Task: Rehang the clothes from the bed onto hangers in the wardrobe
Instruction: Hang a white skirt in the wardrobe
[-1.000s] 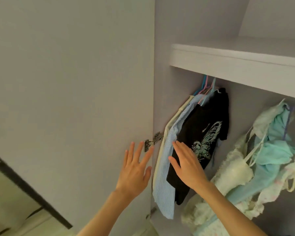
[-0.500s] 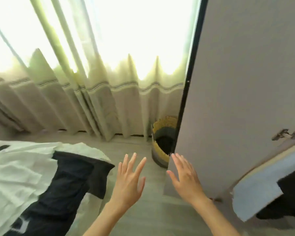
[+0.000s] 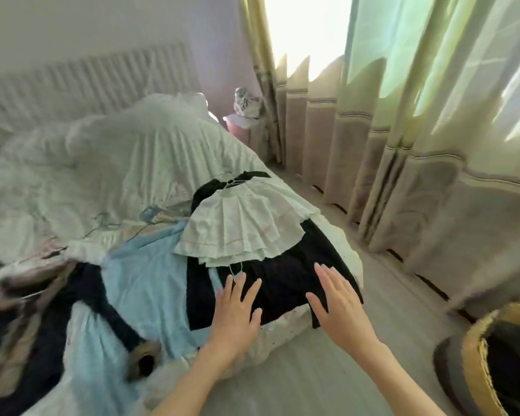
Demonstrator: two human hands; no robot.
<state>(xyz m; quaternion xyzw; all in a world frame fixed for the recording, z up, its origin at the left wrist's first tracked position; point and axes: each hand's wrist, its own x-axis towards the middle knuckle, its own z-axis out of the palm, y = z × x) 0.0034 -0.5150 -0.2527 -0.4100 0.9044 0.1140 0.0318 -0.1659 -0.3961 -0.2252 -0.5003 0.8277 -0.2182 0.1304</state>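
A pile of clothes lies on the near corner of the bed (image 3: 126,163). On top is a white pleated garment (image 3: 240,226) resting on a black garment (image 3: 285,265). A light blue garment (image 3: 144,283) spreads to the left of them, with darker clothes further left. My left hand (image 3: 236,313) hovers open over the black garment's near edge, fingers spread. My right hand (image 3: 338,301) is open just right of it, above the bed's corner. Neither hand holds anything. The wardrobe is out of view.
A woven basket (image 3: 481,364) stands on the floor at the lower right. Long curtains (image 3: 403,145) hang along the window on the right. A small pink bedside stand (image 3: 240,127) sits by the headboard. Pale floor runs between bed and curtains.
My view has swung from the wardrobe, past its door and the window, down to the bed. Both hands stayed open and now hover over the clothes pile.
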